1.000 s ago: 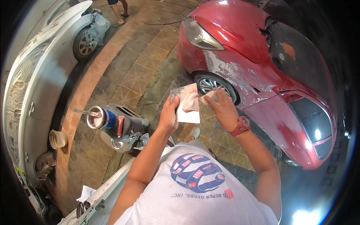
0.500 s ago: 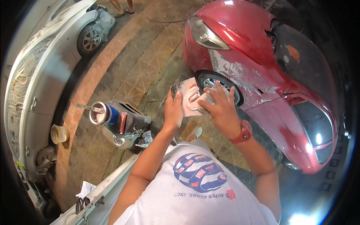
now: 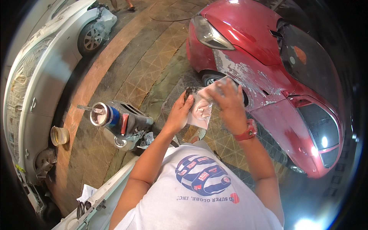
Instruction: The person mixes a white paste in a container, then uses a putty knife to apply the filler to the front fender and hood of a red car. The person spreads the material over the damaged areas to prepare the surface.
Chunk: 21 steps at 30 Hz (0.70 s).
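I count two cars, a red car [image 3: 245,32] filling the upper right and a white car [image 3: 50,76] curving down the left side; the red one's front wheel [image 3: 212,79] is partly hidden behind the person's right hand. Both forearms reach up from the bottom of the frame, elbows bent outward, wrists drawing the hands near each other at the centre. The left hand [image 3: 179,114] is clamped on one board [image 3: 198,122], thumb on the near face, its other fingers mostly out of my sight. The right hand [image 3: 232,102] is tilted over the board's upper right, fingers fanned and blurred, gripping one pale spreader [image 3: 215,85]; I cannot tell which fingertips press it. Left of centre I see one blue can [image 3: 113,116], open, a flat stick across its mouth, and one yellowish tub [image 3: 59,136] further left. At the top edge a bystander's feet [image 3: 124,8] are cut off above the ankles. One smear of pinkish paste [image 3: 202,110] lies on the board, and one red tube [image 3: 124,123] beside the can.
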Motion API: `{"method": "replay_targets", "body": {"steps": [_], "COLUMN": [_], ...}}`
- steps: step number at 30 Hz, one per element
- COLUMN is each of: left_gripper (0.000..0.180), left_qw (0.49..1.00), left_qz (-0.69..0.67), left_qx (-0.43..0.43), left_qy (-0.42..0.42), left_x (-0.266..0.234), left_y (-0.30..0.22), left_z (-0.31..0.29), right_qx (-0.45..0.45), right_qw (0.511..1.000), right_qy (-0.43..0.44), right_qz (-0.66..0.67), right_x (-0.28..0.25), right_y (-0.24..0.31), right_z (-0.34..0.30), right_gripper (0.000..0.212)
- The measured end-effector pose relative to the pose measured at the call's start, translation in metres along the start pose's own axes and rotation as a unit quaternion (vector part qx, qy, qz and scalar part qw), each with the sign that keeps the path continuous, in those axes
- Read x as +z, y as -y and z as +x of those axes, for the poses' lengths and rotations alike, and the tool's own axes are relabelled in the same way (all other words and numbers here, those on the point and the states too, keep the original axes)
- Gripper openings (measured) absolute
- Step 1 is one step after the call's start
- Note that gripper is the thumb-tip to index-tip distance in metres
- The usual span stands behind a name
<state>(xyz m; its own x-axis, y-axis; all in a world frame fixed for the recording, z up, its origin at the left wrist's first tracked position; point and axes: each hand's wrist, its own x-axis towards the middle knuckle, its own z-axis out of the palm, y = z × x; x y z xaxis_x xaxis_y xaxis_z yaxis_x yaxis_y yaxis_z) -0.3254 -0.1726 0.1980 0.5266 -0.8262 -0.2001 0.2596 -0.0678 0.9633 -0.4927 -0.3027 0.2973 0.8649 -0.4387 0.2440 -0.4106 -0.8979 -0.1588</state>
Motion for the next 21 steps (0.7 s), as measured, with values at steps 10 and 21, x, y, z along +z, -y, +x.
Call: {"method": "replay_targets", "body": {"steps": [10, 21], "left_gripper": [0.050, 0.048], "left_qw": [0.931, 0.940], "left_qz": [-0.298, -0.332], "left_qx": [0.026, -0.080], "left_qy": [-0.211, -0.006], "left_x": [-0.012, 0.002], "left_y": [0.012, 0.001], "left_z": [0.016, 0.000], "right_qx": [-0.126, 0.002], "right_qw": [0.980, 0.997], "right_qy": [0.153, 0.009], "right_qz": [0.011, 0.072], "right_x": [-0.015, 0.054], "right_y": [0.021, -0.026], "right_z": [-0.032, -0.039], "right_gripper": [0.056, 0.078]}}
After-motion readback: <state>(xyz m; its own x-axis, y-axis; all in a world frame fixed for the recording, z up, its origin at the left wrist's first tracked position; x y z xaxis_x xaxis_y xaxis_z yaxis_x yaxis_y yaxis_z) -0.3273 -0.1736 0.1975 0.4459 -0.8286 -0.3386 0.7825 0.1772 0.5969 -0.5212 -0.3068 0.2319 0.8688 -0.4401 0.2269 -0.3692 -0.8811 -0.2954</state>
